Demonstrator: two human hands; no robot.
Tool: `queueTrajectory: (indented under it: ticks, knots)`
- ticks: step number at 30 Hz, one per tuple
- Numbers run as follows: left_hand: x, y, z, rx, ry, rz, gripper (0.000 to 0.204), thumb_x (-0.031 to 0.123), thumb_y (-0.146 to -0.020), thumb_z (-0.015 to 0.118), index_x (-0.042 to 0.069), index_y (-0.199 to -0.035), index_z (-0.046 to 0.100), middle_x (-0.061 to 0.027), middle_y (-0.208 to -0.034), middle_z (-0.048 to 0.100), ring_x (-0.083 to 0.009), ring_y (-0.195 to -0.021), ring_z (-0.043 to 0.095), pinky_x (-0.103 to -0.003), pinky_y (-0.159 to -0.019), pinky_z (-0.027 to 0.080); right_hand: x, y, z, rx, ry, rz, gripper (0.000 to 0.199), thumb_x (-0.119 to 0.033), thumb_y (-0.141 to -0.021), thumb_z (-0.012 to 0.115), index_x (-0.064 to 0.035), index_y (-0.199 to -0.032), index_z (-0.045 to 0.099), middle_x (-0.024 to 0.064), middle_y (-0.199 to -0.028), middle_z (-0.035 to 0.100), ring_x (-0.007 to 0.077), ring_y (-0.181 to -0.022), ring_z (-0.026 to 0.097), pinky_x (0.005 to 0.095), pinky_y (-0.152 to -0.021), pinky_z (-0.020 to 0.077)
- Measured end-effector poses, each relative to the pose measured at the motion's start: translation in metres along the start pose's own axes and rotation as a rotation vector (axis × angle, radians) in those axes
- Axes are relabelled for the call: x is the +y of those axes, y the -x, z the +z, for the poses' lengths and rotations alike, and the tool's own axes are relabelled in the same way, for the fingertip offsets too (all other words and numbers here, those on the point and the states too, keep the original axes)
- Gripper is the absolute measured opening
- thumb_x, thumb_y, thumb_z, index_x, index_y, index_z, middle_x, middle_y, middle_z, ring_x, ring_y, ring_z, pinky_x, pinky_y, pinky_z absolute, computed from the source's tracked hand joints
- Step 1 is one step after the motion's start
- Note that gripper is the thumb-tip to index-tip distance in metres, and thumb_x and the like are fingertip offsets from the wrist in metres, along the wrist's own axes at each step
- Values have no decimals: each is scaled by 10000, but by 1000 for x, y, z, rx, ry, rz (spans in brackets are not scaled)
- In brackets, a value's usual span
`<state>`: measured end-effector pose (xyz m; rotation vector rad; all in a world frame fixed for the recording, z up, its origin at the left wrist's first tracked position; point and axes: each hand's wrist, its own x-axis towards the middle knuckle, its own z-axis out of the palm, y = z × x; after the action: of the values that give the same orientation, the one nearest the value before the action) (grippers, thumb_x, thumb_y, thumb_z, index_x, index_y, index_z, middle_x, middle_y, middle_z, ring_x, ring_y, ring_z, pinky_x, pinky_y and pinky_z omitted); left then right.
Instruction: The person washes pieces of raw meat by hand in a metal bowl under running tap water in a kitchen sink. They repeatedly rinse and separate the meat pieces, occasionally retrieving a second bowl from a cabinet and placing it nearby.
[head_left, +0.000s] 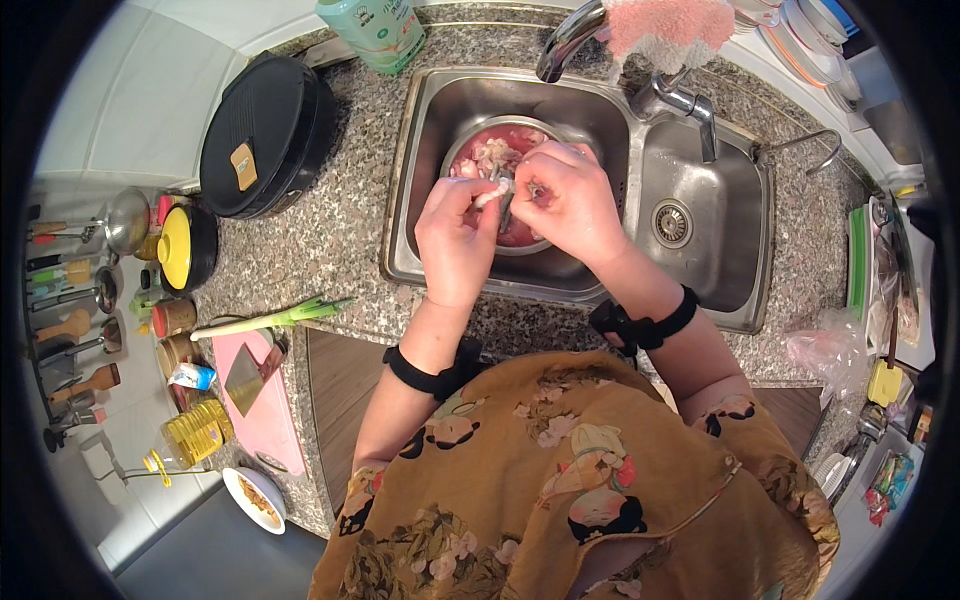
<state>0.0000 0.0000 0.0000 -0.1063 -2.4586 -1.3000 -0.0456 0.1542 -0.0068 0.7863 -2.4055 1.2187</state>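
Head view is looking down on a speckled stone tabletop [330,240] with a steel sink [430,150] as the landmark. Well to the left of the sink, a pink cutting board [262,410] is lying with a cleaver [250,375] on it, and a green onion [270,320] is resting just beyond. A black lidded pan [262,135] is sitting just left of the sink. Inside the sink's left basin, a metal bowl [470,140] is holding reddish water and pale meat pieces [495,155]. Over the bowl, the left hand [455,240] is pinching a pale strip of meat [488,195] between its fingertips. The right hand [570,200] is curling closed around something thin and dark beside that strip; what it is cannot be told.
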Motion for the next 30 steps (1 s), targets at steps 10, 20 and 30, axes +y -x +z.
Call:
queueTrajectory:
  ticks: [10, 20, 30]
  knots:
    - [-5, 4, 3, 59, 17, -6, 200, -71, -735, 662, 26, -909, 653, -89, -898, 609, -177, -758, 610, -260, -672, 509, -3, 6, -1, 40, 59, -145, 142, -101, -706, 725, -81, -835, 671, 35, -881, 639, 202, -820, 626, 332, -763, 460]
    - [-10, 2, 5, 81, -83, 120, 167, -31, -729, 674, 37, -880, 653, -98, -874, 597, -223, -714, 621, -296, -604, 516, -2, 8, 4, 10, 82, -118, 119, -152, -725, 694, -96, -825, 659, 13, -904, 624, 201, -820, 622, 372, -847, 425]
    - [-5, 3, 3, 55, -44, -20, 167, 0, -725, 708, 31, -880, 654, -78, -816, 620, -178, -672, 592, -263, -617, 474, -6, 11, 5, -24, -51, 11, 146, -123, -720, 687, -81, -804, 575, 64, -780, 568, 267, -664, 601, 373, -557, 497]
